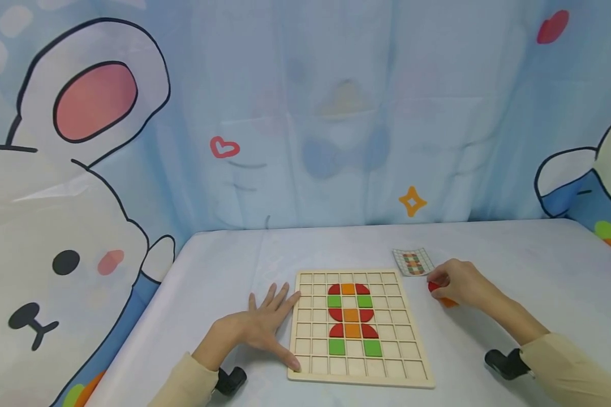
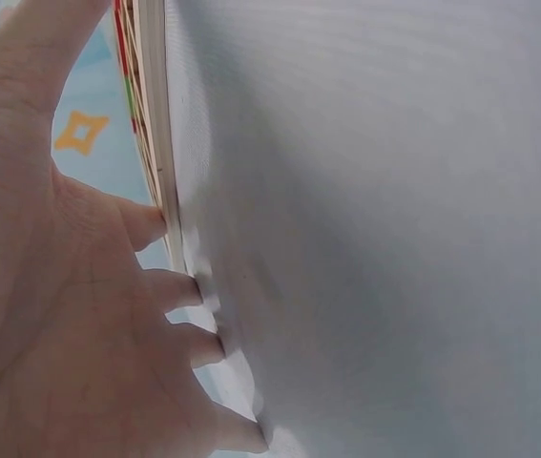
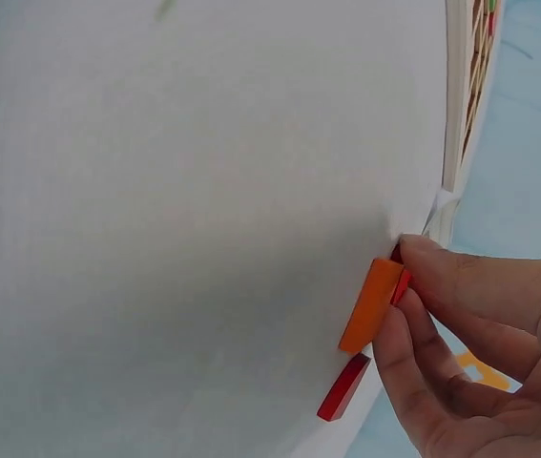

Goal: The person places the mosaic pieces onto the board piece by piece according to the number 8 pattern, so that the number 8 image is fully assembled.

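Observation:
A wooden grid board point(image 1: 310, 364) lies on the table. Red rounded-corner tiles, orange square tiles and green square tiles point(image 1: 336, 346) form a pattern in its middle columns. My left hand point(image 1: 257, 328) is spread along the board's left side, thumb and index finger touching its edge. To the right of the board, my right hand point(image 1: 460, 282) pinches a red tile point(image 3: 401, 286) between thumb and fingers, low over the table. An orange tile point(image 3: 372, 305) is right beside the fingers, and another red tile point(image 3: 343, 386) lies just past it. The fingers partly hide the pinched tile.
A small printed card point(image 1: 412, 262) with a coloured grid pattern lies beyond the board's top right corner. White cloth point(image 1: 224, 265) covers the table. A blue cartoon curtain point(image 1: 305, 186) hangs behind its far edge.

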